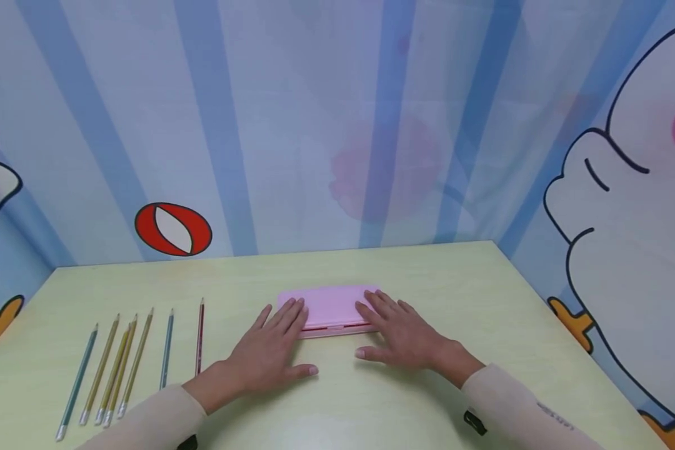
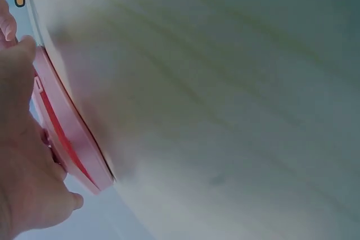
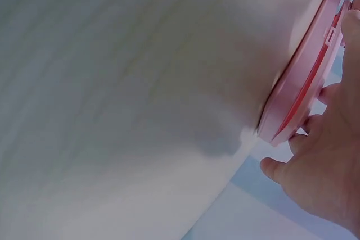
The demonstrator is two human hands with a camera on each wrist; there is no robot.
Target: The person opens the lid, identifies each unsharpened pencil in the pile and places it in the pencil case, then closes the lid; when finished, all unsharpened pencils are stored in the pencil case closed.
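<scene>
A pink pencil case (image 1: pixel 332 306) lies flat on the table, its lid down, with a thin red line along the front seam. My left hand (image 1: pixel 272 353) rests its straight fingertips on the case's left end, thumb stretched out in front. On the right end lie the spread fingers of my right hand (image 1: pixel 402 334), thumb also off the case. In the left wrist view the case's side (image 2: pixel 73 122) shows a small latch and a red seam beside the hand. The right wrist view shows the case (image 3: pixel 304 77) under the right fingers in the same way.
Left of the hands several pencils lie roughly side by side: a teal one (image 1: pixel 79 381), several yellow ones (image 1: pixel 101 369), another teal one (image 1: pixel 167 347) and a dark red one (image 1: pixel 199 334). The pale table (image 1: pixel 427 269) ends at a striped curtain (image 1: pixel 298 125) behind.
</scene>
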